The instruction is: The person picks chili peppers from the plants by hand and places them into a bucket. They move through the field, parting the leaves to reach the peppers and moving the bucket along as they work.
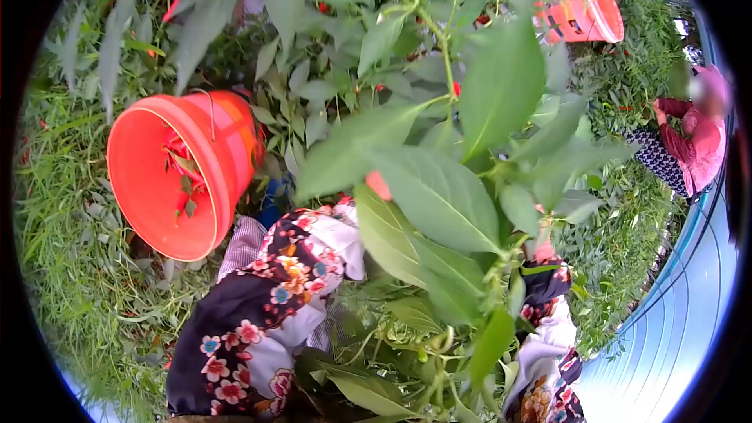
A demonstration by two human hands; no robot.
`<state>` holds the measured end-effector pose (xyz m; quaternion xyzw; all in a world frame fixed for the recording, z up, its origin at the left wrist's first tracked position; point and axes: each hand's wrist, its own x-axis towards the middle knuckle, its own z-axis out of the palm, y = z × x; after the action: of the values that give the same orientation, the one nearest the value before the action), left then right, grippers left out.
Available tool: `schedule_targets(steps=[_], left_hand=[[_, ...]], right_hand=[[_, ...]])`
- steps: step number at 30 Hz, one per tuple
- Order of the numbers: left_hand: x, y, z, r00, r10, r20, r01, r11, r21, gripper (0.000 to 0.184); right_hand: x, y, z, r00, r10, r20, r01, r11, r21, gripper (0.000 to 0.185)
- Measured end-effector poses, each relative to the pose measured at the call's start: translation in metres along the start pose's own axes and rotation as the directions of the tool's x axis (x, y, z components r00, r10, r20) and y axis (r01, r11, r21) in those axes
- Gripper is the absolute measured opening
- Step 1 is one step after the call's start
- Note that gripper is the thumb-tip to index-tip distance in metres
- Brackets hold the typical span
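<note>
A chilli plant (439, 200) with broad green leaves fills the middle of the head view, close to the camera. My left hand (378, 186) is mostly behind these leaves; only a small patch of skin shows beyond the floral sleeve (294, 266). On the plant's other side, my right hand (542, 241) reaches up among leaves and stems, its fingers largely covered. Whether either hand holds anything is hidden. To the left, an orange-red bucket (129, 160) lies tilted with its mouth facing me, and red chillies (186, 160) with some leaves are inside.
Another orange-red bucket (587, 12) lies tipped among plants at the upper right. A person in pink (697, 145) crouches at the far right, beside a pale blue plastic sheet wall (666, 329). Grass (66, 219) and dense foliage cover the ground.
</note>
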<state>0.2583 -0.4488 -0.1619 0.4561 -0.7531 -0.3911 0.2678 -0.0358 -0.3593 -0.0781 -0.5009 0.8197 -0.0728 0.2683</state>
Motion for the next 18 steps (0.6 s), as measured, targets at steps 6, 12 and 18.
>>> schedule_targets(steps=[6,12,18], left_hand=[[0.058,0.005,0.024,0.984,0.006,0.176,-0.017,0.998,0.061,0.018],[0.046,0.006,-0.001,0.964,0.023,0.266,-0.066,0.986,0.154,0.017],[0.009,0.016,-0.043,0.958,0.056,0.28,-0.134,0.953,0.27,0.016]], right_hand=[[-0.007,-0.09,-0.001,0.872,-0.486,0.051,0.408,0.667,-0.623,0.013],[-0.023,-0.104,-0.01,0.9,-0.404,0.164,0.416,0.68,-0.604,0.02],[-0.083,-0.131,-0.066,0.865,-0.487,-0.118,0.41,0.823,-0.393,0.015]])
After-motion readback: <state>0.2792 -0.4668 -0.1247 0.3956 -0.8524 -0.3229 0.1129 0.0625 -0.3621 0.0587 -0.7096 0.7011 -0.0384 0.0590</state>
